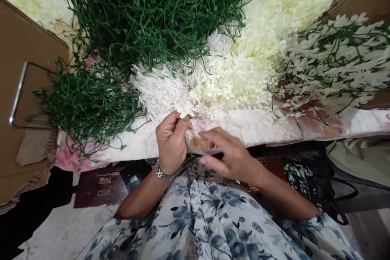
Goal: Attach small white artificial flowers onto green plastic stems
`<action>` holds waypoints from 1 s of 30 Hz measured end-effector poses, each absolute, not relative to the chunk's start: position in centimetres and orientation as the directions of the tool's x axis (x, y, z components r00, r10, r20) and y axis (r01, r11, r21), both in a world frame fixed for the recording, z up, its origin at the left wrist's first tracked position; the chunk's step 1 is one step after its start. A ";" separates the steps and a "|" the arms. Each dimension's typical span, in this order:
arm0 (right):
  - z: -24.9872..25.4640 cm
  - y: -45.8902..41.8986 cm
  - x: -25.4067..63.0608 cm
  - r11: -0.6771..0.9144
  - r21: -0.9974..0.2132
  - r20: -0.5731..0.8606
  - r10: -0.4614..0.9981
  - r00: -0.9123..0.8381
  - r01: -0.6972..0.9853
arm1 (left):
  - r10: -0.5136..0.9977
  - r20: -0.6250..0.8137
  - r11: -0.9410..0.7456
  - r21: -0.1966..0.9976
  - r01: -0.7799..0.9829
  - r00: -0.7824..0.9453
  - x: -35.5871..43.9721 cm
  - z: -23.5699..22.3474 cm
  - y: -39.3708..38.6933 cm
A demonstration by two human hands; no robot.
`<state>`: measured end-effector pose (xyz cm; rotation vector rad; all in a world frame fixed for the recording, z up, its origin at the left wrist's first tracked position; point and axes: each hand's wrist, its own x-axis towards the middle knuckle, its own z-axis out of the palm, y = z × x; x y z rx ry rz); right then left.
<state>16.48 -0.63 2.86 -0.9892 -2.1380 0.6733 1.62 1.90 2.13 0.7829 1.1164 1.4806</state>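
My left hand (171,140) pinches a small white artificial flower (186,111) on a thin green stem (188,149) that hangs below the fingers. A metal watch is on that wrist. My right hand (229,153) is just right of it, fingers spread and blurred, close to the stem but holding nothing I can make out. Both hands are in front of a pile of cream artificial petals (243,69) and a heap of thin white plastic pieces (158,89).
A big tangle of green plastic stems (146,20) lies at the back left. Assembled white flowers on green stems (335,61) lie at the right. All rest on a floral cloth (258,124). A cardboard box (27,89) with a metal handle stands left.
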 end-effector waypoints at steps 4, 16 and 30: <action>1.6 -1.5 14.3 0.590 -0.664 0.384 0.796 -0.469 0.459 | 0.953 -0.087 -0.055 0.891 -0.450 -0.289 2.2 2.6 2.0; 2.8 1.1 16.7 0.753 -0.440 0.430 0.656 -0.621 0.490 | 0.987 -0.055 0.064 0.996 -0.060 0.153 -1.8 1.4 0.4; 2.2 2.4 16.4 0.702 -0.403 0.516 0.704 -0.488 0.587 | 0.967 -0.216 0.210 0.976 0.059 0.133 -1.1 0.7 0.1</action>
